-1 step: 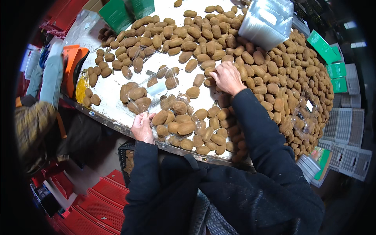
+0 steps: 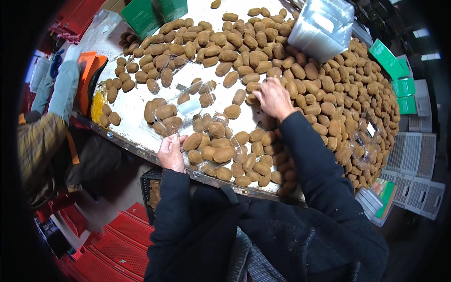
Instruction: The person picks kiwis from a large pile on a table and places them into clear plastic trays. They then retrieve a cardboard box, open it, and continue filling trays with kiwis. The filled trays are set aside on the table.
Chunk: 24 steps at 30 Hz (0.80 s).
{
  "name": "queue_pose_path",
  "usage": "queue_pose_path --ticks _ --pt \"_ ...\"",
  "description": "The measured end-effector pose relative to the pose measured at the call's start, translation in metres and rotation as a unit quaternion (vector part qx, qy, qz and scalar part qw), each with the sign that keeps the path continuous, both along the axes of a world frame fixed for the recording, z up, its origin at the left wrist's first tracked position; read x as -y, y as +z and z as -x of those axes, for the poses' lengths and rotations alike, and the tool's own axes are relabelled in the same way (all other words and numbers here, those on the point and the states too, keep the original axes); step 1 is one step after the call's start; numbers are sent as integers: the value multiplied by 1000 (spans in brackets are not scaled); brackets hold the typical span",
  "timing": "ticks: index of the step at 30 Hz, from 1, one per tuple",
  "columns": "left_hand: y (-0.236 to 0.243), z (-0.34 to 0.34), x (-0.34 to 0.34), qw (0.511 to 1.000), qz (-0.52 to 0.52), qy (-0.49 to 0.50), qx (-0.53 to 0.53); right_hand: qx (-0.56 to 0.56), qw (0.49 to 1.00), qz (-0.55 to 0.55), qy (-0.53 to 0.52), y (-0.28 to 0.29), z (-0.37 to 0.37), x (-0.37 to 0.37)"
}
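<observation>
My left hand (image 2: 172, 154) pinches the near-left edge of a clear plastic punnet (image 2: 230, 132) at the table's front edge. Several brown kiwis (image 2: 223, 153) lie in it. Over the middle of the table, my right hand (image 2: 274, 99) curls downward, its fingers closed around a kiwi (image 2: 252, 99) that they partly hide. Beyond my left hand, more clear plastic (image 2: 189, 106) lies over and beside kiwis; where one container ends and another begins is hard to tell.
A large kiwi heap (image 2: 338, 103) covers the right side. Stacked clear punnets (image 2: 324, 28) stand at the back. Green cartons (image 2: 141, 18) are at far left, others at right. A co-worker's sleeve (image 2: 66, 89) is at left. Red crates (image 2: 127, 235) sit below.
My right hand has shifted very slightly to the right over the kiwis. The co-worker's arm at left has moved a little to the right. My left hand stays on the punnet's edge.
</observation>
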<state>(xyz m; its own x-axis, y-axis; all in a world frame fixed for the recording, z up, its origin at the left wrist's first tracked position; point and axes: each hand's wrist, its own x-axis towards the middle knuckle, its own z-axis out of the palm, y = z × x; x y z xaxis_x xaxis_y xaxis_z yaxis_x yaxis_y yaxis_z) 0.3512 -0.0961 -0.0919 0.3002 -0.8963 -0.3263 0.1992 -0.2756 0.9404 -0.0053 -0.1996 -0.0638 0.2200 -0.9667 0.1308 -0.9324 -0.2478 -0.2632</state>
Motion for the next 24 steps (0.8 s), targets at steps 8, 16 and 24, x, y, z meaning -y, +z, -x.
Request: queue_pose_path --ticks 8,16,24 --pt "-3 0 2 1000 -12 -6 -18 78 997 15 5 -5 -5 -18" --pt "-3 -2 2 1000 -11 -13 -17 -43 996 -73 -10 -16 9 57" --pt "-6 -2 1 999 -5 -27 -22 105 973 -199 44 -23 -10 24"
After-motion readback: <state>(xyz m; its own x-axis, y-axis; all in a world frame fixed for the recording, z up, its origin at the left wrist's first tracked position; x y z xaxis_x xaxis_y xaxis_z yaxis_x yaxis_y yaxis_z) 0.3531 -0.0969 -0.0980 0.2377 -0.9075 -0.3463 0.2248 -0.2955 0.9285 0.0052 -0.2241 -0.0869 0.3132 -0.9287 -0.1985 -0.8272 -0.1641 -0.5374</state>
